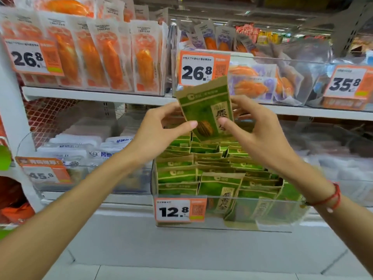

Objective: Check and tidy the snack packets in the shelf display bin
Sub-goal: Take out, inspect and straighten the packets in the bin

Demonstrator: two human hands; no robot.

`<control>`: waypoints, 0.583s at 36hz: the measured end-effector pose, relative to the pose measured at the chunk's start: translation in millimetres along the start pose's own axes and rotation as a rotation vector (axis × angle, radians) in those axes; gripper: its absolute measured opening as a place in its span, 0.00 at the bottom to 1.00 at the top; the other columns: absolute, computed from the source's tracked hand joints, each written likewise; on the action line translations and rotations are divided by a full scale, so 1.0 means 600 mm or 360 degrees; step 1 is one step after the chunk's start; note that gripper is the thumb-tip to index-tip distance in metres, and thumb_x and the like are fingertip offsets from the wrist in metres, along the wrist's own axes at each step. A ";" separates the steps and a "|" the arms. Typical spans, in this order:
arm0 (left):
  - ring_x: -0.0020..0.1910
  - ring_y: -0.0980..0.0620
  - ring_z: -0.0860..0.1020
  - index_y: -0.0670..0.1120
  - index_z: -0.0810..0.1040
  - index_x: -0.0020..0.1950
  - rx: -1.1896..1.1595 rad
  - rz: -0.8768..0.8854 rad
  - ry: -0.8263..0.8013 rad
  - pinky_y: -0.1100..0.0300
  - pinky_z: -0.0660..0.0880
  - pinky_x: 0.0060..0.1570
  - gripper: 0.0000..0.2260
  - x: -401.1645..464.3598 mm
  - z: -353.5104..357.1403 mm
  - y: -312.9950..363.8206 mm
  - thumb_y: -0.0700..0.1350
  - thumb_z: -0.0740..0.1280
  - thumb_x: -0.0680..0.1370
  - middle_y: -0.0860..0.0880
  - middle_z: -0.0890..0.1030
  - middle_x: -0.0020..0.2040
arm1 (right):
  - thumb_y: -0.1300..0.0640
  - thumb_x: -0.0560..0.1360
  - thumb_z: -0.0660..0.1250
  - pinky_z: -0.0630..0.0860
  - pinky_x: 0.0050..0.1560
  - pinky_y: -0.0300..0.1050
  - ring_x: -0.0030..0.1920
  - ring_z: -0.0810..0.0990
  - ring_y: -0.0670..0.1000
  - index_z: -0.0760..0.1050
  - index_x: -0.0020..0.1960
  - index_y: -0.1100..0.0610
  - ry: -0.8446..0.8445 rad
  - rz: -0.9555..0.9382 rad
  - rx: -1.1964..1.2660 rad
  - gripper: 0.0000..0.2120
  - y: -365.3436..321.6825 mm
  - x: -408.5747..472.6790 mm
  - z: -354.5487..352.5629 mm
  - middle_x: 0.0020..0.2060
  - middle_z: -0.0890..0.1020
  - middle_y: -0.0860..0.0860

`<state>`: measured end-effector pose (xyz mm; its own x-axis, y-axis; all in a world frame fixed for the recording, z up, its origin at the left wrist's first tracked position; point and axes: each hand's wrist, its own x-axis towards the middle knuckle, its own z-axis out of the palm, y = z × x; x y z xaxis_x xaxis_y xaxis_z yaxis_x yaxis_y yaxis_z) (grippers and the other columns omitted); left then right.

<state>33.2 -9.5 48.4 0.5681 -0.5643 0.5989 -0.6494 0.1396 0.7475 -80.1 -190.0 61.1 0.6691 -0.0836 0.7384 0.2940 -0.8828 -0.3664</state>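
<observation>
both hands hold one flat green-and-tan paper snack packet (pixel 207 112) up above the clear plastic display bin (pixel 232 227), in front of the white shelf edge (pixel 96 96). the left hand (pixel 159 130) pinches the packet's left edge between thumb and curled fingers (pixel 187 124); the right hand (pixel 260 132) pinches its right edge the same way, thumb on the front face. the packet tilts a little to the left.

below it, the rows of matching green packets (pixel 193 164) stand upright on the left side of the bin, but those near the right front lean over and look loosely stacked. the main risk, as i judge it, is putting the held packet back into that loose side: it could push the leaning ones further down or over the low front wall. a light edge pinch could also let the packet slip and drop behind the rows. the orange 12.8 price tag (pixel 179 210) on the bin front might be knocked by a wrist. how full the far end is i cannot quite tell.
</observation>
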 end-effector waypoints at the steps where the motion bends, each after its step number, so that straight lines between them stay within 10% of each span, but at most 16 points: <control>1: 0.53 0.61 0.81 0.50 0.80 0.58 -0.0009 -0.0039 -0.0037 0.70 0.74 0.55 0.13 0.011 -0.004 -0.012 0.39 0.72 0.75 0.58 0.84 0.53 | 0.52 0.78 0.67 0.77 0.53 0.46 0.51 0.78 0.41 0.73 0.64 0.46 -0.0041 0.0015 -0.0021 0.15 0.010 0.008 0.004 0.52 0.80 0.38; 14: 0.49 0.62 0.82 0.51 0.81 0.51 0.0209 -0.0317 -0.0428 0.70 0.76 0.52 0.10 0.077 -0.013 -0.117 0.37 0.72 0.75 0.58 0.84 0.49 | 0.43 0.70 0.69 0.81 0.48 0.52 0.45 0.82 0.42 0.78 0.58 0.51 -0.0571 0.0182 -0.0267 0.19 0.096 0.050 0.048 0.47 0.84 0.44; 21: 0.49 0.57 0.83 0.47 0.84 0.52 0.0345 -0.0164 -0.0271 0.59 0.78 0.56 0.09 0.073 -0.016 -0.115 0.40 0.75 0.72 0.53 0.86 0.48 | 0.49 0.70 0.73 0.81 0.45 0.48 0.42 0.82 0.43 0.81 0.49 0.53 -0.0398 0.0110 -0.0224 0.10 0.086 0.048 0.041 0.40 0.84 0.45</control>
<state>107.6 -35.9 25.9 0.5556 -0.6974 0.4527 -0.6960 -0.0924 0.7121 -28.7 -226.7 49.5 0.8367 -0.0449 0.5458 0.1560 -0.9358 -0.3162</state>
